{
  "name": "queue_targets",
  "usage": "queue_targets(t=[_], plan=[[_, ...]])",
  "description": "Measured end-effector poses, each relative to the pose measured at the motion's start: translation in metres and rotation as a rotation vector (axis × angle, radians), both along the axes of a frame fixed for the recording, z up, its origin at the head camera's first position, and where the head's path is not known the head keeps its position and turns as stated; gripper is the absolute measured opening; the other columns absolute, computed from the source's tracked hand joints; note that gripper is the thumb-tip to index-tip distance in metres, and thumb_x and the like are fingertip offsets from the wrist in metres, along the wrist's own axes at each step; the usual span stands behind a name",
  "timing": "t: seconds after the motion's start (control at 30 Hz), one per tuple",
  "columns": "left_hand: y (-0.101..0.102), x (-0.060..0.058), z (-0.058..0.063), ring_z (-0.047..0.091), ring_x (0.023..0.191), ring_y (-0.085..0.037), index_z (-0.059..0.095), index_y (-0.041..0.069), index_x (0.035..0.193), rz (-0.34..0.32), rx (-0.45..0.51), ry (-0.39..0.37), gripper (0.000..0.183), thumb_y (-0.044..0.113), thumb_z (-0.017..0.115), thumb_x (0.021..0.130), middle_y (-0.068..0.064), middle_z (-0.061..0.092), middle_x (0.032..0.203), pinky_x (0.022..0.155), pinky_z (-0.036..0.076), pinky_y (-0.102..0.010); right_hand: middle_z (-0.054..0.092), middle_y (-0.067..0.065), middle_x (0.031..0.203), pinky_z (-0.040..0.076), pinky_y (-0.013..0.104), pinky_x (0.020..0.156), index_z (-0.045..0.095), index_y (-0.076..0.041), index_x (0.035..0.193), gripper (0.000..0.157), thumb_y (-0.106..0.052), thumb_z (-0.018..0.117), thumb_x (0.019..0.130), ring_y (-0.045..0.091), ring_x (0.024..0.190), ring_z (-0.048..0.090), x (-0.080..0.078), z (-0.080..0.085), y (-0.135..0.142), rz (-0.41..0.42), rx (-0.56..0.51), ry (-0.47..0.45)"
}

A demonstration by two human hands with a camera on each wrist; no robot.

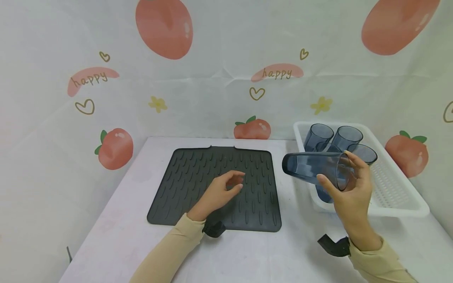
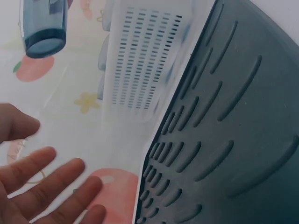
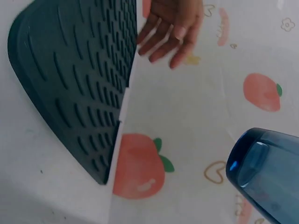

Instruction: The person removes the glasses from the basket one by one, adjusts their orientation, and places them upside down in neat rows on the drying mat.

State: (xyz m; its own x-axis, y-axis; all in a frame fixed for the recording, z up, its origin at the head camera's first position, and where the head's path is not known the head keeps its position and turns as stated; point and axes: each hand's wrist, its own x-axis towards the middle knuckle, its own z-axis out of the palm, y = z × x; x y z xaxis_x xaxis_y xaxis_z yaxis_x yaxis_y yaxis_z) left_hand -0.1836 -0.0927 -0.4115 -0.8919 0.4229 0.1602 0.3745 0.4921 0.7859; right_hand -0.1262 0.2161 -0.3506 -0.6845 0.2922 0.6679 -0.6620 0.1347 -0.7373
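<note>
In the head view my right hand (image 1: 354, 192) grips a blue-tinted drinking glass (image 1: 308, 165) near its rim. The glass lies sideways in the air, its base pointing left, in front of the white basket (image 1: 400, 214). Its base end also shows as blue glass (image 3: 261, 172) in the right wrist view, where the right hand itself is out of sight. Over the dark ribbed mat (image 1: 184, 188) hovers my left hand (image 1: 221, 192), fingers loosely bent and holding nothing. The left wrist view shows those fingers (image 2: 60, 186) spread apart.
Several more blue glasses (image 1: 318, 135) stand in the left part of the basket, some partly hidden by the held glass. A white table (image 1: 240, 255) lies under everything. Behind it hangs a white cloth (image 1: 212, 106) printed with fruit, hearts and lettering.
</note>
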Motion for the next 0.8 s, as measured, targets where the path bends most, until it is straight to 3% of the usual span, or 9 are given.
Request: queue_targets(t=[0.3, 0.5, 0.63, 0.8], plan=[[0.007, 0.004, 0.004, 0.051, 0.129, -0.019, 0.044, 0.011, 0.142, -0.062, 0.107, 0.123, 0.056, 0.018, 0.068, 0.092, -0.007, 0.053, 0.139, 0.105, 0.045, -0.036, 0.049, 0.006, 0.124, 0.053, 0.01, 0.079, 0.042, 0.001, 0.14, 0.077, 0.024, 0.066, 0.07, 0.016, 0.109, 0.055, 0.006, -0.009, -0.018, 0.076, 0.011, -0.082], [0.011, 0.006, 0.007, 0.048, 0.129, -0.015, 0.04, 0.013, 0.145, -0.094, 0.141, 0.143, 0.066, 0.019, 0.073, 0.088, 0.0, 0.048, 0.142, 0.108, 0.043, -0.034, 0.048, 0.006, 0.125, 0.053, 0.013, 0.082, 0.04, 0.0, 0.141, 0.08, 0.026, 0.067, 0.07, 0.015, 0.11, 0.055, 0.01, -0.015, -0.03, 0.109, 0.035, -0.161], [0.014, 0.009, 0.009, 0.047, 0.129, -0.015, 0.039, 0.016, 0.145, -0.129, 0.164, 0.146, 0.069, 0.017, 0.074, 0.086, 0.0, 0.047, 0.142, 0.109, 0.042, -0.038, 0.046, 0.005, 0.128, 0.052, 0.013, 0.084, 0.038, -0.002, 0.142, 0.081, 0.024, 0.068, 0.071, 0.017, 0.114, 0.053, 0.014, -0.018, -0.038, 0.108, 0.055, -0.228], [0.016, 0.01, 0.01, 0.046, 0.131, -0.018, 0.038, 0.012, 0.145, -0.189, 0.205, 0.164, 0.07, 0.015, 0.075, 0.086, -0.004, 0.045, 0.144, 0.109, 0.041, -0.044, 0.044, 0.007, 0.129, 0.052, 0.015, 0.085, 0.037, 0.002, 0.141, 0.08, 0.025, 0.067, 0.071, 0.019, 0.115, 0.053, 0.016, -0.026, -0.046, 0.173, 0.038, -0.211]])
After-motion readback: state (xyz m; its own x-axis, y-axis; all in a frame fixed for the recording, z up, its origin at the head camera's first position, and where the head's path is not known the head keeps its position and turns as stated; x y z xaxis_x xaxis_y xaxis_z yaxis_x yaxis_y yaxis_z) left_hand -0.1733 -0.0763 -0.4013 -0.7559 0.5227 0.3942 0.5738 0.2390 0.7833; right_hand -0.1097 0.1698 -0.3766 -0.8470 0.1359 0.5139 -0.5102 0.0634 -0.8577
